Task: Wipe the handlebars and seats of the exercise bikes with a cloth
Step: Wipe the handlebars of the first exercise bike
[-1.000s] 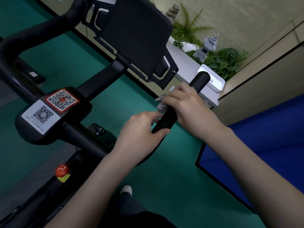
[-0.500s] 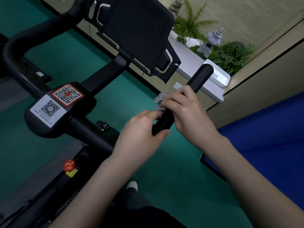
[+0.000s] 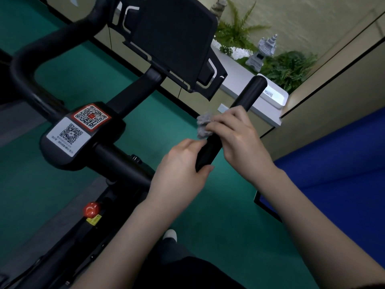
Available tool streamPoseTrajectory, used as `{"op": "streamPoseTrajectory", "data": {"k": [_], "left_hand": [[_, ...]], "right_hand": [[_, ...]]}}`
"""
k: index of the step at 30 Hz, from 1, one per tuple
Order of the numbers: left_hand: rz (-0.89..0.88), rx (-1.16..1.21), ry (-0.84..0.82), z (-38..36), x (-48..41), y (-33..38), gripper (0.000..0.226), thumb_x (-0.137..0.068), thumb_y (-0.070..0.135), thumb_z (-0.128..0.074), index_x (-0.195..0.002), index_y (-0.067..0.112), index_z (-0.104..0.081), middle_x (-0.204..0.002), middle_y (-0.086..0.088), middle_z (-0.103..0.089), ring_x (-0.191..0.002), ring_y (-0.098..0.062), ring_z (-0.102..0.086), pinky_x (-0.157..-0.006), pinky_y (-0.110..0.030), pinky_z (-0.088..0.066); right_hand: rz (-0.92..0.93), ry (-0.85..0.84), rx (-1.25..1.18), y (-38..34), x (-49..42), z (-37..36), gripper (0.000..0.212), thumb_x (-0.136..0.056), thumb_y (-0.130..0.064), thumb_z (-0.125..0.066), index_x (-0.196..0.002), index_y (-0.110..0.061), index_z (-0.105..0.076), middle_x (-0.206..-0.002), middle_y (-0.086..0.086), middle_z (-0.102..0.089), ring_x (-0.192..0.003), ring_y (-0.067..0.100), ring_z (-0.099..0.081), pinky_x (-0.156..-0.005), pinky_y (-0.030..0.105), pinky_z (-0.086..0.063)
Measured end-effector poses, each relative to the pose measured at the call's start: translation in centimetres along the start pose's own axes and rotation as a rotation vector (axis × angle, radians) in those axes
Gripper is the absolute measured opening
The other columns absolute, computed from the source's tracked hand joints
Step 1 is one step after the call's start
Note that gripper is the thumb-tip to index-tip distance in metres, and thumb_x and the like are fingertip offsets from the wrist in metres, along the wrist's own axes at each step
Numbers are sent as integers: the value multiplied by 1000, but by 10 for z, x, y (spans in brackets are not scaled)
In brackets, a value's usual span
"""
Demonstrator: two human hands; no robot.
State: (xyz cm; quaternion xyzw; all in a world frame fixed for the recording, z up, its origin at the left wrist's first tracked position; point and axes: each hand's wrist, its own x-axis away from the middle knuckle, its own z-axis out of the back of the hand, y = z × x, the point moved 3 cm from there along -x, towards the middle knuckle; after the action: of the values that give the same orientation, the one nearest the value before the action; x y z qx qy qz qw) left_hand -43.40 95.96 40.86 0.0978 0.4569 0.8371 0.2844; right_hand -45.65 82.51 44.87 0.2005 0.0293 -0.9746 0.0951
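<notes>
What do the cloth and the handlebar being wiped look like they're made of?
The cloth: grey, fuzzy and bunched, so likely microfibre or terry. The handlebar: matte black, smooth, with little shine, probably a rubber or foam sleeve over a tube; the picture cannot settle which.

I see open room over the green floor (image 3: pixel 145 122) left of the handlebar grip (image 3: pixel 253 90); the screen mount (image 3: pixel 177 38) crowds above, the white tray (image 3: pixel 280 101) beyond its tip.

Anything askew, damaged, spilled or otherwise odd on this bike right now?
Nothing stands out. The right hand wraps a grey cloth round the right handlebar, the left hand holds the same bar lower down, and the QR stickers sit flat and whole.
</notes>
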Motion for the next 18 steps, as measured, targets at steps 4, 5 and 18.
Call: {"op": "streamPoseTrajectory", "data": {"k": [4,5,18], "left_hand": [[-3,-8,-5,0,0,0,47,-80,28,-72,-123,19,-58,-109,2,-61,-97,-24,-58,-86,-42,-48],[-4,-7,-8,0,0,0,46,-80,28,-72,-123,18,-59,-109,1,-61,-97,-24,-58,-85,-42,-48],[-44,-92,-70,11,-12,7,50,-89,41,-61,-132,18,-52,-124,3,-57,-111,-19,-56,-94,-41,-46]], "right_hand": [[-75,75,38,8,-2,3,14,-87,4,-58,-95,0,-69,-100,11,-66,-89,32,-50,-82,29,-40],[-58,69,28,4,1,-1,14,-86,4,-57,-94,0,-69,-100,11,-66,-89,32,-49,-82,31,-42],[-503,448,-25,19,34,37,21,-89,3,-58,-105,-2,-70,-101,9,-67,-96,26,-53,-84,17,-37]]}}
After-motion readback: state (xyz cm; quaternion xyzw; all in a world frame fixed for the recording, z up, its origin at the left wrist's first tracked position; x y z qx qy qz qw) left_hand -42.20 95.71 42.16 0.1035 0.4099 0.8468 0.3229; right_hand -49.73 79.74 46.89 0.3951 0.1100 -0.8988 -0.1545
